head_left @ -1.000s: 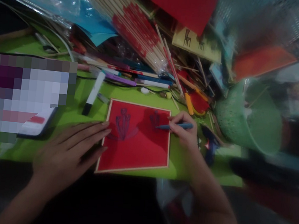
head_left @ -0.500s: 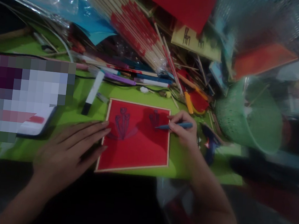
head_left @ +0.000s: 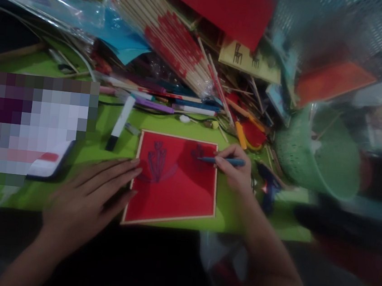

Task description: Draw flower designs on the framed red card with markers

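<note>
A red panel (head_left: 172, 195) edged with thin pale wooden strips lies flat in front of me. Dark tulip-like flowers with leaves (head_left: 158, 162) are drawn on its left half, and a smaller flower drawing (head_left: 197, 152) shows at the upper right. My right hand (head_left: 234, 168) pinches a blue pen (head_left: 223, 161), its tip over the smaller drawing. With fingers stretched out, my left hand (head_left: 93, 192) rests its fingertips on the panel's left edge and holds nothing.
A white marker with a black cap (head_left: 121, 122) lies behind the panel. On the left is a phone (head_left: 47, 164), partly blurred out. Bundled wooden sticks (head_left: 174, 41), pens and orange-handled scissors (head_left: 241, 134) crowd the back. A green basket (head_left: 319, 152) and glue gun (head_left: 268, 187) stand right.
The pen has tilted flatter, and its tip has moved slightly up within the small drawing. My left hand stays at the panel's edge. The whole view has shifted a little.
</note>
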### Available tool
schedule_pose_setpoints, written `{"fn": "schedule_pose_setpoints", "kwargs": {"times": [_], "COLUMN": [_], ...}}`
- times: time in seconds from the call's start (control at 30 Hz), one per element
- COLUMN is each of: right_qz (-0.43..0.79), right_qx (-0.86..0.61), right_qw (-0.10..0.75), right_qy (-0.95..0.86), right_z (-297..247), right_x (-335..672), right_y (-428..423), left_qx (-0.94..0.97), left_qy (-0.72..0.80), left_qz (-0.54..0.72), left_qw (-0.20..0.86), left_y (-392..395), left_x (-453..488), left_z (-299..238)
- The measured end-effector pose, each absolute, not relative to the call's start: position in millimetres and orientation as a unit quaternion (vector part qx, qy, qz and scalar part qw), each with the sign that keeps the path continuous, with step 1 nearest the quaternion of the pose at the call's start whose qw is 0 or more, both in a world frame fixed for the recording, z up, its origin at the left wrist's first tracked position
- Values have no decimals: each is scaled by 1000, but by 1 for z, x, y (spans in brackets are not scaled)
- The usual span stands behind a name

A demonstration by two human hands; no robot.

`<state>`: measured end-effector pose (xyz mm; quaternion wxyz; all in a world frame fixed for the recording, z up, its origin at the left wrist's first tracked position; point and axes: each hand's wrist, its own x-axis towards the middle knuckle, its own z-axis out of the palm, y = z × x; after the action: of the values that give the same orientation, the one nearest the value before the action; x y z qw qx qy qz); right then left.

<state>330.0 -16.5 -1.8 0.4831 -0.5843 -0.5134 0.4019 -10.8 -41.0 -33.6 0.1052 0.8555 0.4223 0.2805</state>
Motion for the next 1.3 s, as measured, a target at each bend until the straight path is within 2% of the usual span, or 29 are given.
{"fn": "schedule_pose_setpoints", "kwargs": {"times": [1.3], "right_qz": [390], "right_qx": [-593], "right_qw": [469], "right_qy": [-526], "right_z": [-1], "right_x": [328], "right_y": [-17], "left_qx": [851], "left_qy": [422], "left_qz": [295], "left_qw": [103], "left_y": [-41], "left_x": [-11], "left_z": [-37]}}
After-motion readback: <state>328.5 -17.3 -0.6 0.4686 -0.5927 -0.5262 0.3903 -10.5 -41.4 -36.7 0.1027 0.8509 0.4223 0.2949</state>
